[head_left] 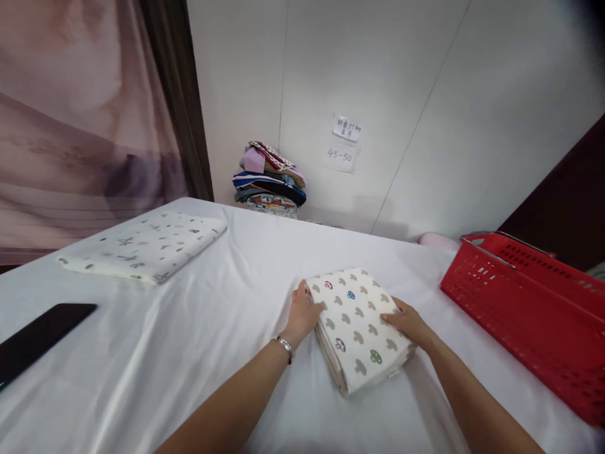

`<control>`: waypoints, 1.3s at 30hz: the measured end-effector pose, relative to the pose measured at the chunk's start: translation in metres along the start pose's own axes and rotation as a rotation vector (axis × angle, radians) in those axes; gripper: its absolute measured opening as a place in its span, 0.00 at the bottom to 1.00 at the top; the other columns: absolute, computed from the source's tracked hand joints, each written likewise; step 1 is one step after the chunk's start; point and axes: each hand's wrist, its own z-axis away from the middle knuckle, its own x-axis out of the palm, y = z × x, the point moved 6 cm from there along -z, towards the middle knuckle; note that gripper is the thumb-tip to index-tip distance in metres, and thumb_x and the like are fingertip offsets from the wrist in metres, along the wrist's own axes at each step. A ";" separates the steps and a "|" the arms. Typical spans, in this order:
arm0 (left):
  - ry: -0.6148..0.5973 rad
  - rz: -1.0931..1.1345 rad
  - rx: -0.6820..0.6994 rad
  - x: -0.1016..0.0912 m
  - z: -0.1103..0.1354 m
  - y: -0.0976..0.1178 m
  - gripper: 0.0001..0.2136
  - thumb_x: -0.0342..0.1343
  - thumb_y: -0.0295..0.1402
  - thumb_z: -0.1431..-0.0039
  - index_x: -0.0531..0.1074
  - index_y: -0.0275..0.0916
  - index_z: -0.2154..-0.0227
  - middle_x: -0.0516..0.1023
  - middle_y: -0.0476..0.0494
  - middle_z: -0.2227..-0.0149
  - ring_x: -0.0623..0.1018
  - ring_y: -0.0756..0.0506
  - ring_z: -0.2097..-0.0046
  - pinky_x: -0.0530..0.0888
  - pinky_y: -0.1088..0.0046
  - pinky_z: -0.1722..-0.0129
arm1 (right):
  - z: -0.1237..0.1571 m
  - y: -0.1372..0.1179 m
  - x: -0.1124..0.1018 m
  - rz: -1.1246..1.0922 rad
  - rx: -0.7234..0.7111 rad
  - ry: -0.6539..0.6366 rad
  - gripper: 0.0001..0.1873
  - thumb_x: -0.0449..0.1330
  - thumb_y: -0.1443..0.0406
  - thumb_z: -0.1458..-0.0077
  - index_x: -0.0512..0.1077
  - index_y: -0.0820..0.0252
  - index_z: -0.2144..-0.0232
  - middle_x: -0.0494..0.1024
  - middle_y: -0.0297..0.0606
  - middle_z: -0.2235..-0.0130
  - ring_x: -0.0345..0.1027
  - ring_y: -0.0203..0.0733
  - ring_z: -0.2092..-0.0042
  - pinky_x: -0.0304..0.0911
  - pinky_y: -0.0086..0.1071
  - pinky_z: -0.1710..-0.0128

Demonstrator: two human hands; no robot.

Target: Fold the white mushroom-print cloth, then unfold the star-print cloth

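A folded cream cloth with mushroom prints (355, 325) lies on the white sheet in front of me. My left hand (303, 310) presses against its left edge, thumb on top and fingers curled at the side. My right hand (407, 322) grips the cloth's right edge, fingers closed over it. A silver bracelet is on my left wrist.
A second folded patterned cloth (144, 244) lies at the far left. A dark phone (35, 337) rests near the left edge. A red plastic basket (529, 309) stands on the right. A stack of folded clothes (269, 180) sits against the back wall under paper notes (344, 144).
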 end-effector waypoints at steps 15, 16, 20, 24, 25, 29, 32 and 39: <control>0.282 -0.178 -0.004 -0.080 -0.010 -0.024 0.31 0.55 0.33 0.49 0.52 0.35 0.42 0.56 0.33 0.43 0.66 0.41 0.45 0.61 0.63 0.43 | -0.080 -0.071 0.070 0.579 -0.211 0.065 0.32 0.59 0.55 0.52 0.63 0.58 0.45 0.68 0.43 0.45 0.61 0.53 0.45 0.58 0.41 0.49; 0.278 -0.196 0.008 -0.080 -0.009 -0.023 0.31 0.54 0.34 0.49 0.52 0.35 0.43 0.55 0.32 0.42 0.66 0.41 0.45 0.62 0.63 0.43 | -0.077 -0.074 0.069 0.600 -0.218 0.076 0.32 0.59 0.56 0.52 0.63 0.58 0.45 0.68 0.44 0.45 0.60 0.53 0.45 0.57 0.42 0.48; 0.234 -0.350 0.023 -0.079 -0.007 -0.014 0.29 0.53 0.38 0.48 0.55 0.36 0.43 0.47 0.33 0.37 0.64 0.38 0.43 0.65 0.61 0.45 | -0.033 -0.095 0.083 0.675 -0.388 0.106 0.27 0.55 0.60 0.47 0.62 0.56 0.44 0.63 0.41 0.42 0.54 0.49 0.41 0.49 0.41 0.42; 0.246 -0.559 0.150 -0.084 -0.009 -0.002 0.25 0.54 0.38 0.48 0.61 0.39 0.46 0.45 0.37 0.35 0.54 0.35 0.37 0.59 0.57 0.42 | 0.041 -0.104 0.141 0.759 -0.718 -0.060 0.25 0.50 0.56 0.42 0.61 0.55 0.43 0.60 0.40 0.40 0.49 0.48 0.39 0.47 0.45 0.41; 0.225 -0.581 0.173 -0.085 -0.011 -0.003 0.23 0.54 0.38 0.47 0.63 0.41 0.47 0.48 0.39 0.36 0.53 0.36 0.37 0.58 0.55 0.42 | 0.058 -0.101 0.157 0.787 -0.781 -0.139 0.26 0.50 0.55 0.42 0.59 0.55 0.42 0.58 0.40 0.39 0.49 0.49 0.38 0.46 0.47 0.41; 0.132 -0.531 0.207 -0.086 -0.018 -0.019 0.18 0.51 0.40 0.44 0.67 0.47 0.50 0.58 0.46 0.39 0.54 0.38 0.37 0.55 0.54 0.41 | 0.093 -0.085 0.182 0.834 -0.846 -0.123 0.31 0.52 0.56 0.43 0.54 0.59 0.40 0.53 0.44 0.37 0.42 0.51 0.36 0.41 0.51 0.39; 0.146 -0.443 0.278 -0.091 -0.020 -0.028 0.18 0.48 0.43 0.42 0.68 0.47 0.50 0.60 0.49 0.39 0.55 0.41 0.37 0.53 0.57 0.39 | 0.099 -0.080 0.182 0.854 -0.853 -0.095 0.31 0.52 0.62 0.44 0.53 0.59 0.39 0.53 0.43 0.37 0.42 0.49 0.36 0.42 0.51 0.39; 0.121 -0.243 0.333 -0.101 -0.024 -0.038 0.16 0.44 0.30 0.41 0.72 0.42 0.54 0.64 0.49 0.42 0.60 0.47 0.39 0.54 0.66 0.37 | 0.103 -0.081 0.186 0.906 -0.873 0.007 0.29 0.51 0.68 0.47 0.57 0.65 0.42 0.59 0.46 0.40 0.49 0.51 0.39 0.46 0.50 0.40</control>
